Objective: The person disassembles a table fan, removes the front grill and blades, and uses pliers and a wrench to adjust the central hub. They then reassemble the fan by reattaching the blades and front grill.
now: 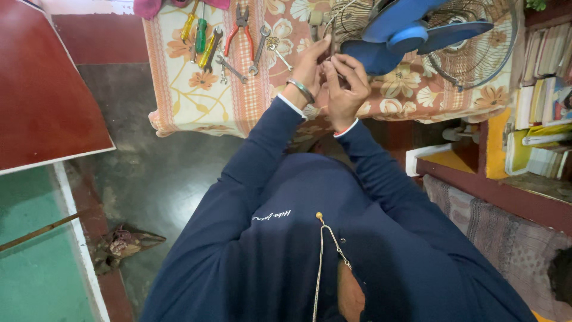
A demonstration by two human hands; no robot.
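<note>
Working close together at the upper middle of the frame, the left hand and the right hand meet at the back edge of a blue-bladed fan that lies on its wire guard on the flowered cloth over the tabletop. Both sets of fingers are curled in and pinched around something small between them, most likely a wire clip or fastener at the guard's rim; the piece itself is hidden by the knuckles, so what exactly they grip I cannot tell. A metal bangle sits on the left wrist. By my reading, the step in hand is fine work on the guard where it joins the fan body. The next move seems to call for steady fingertip pressure, or a tool: red-handled pliers, screwdrivers and spanners lie just to the left, within reach. Books are stacked on shelves at the right edge.
</note>
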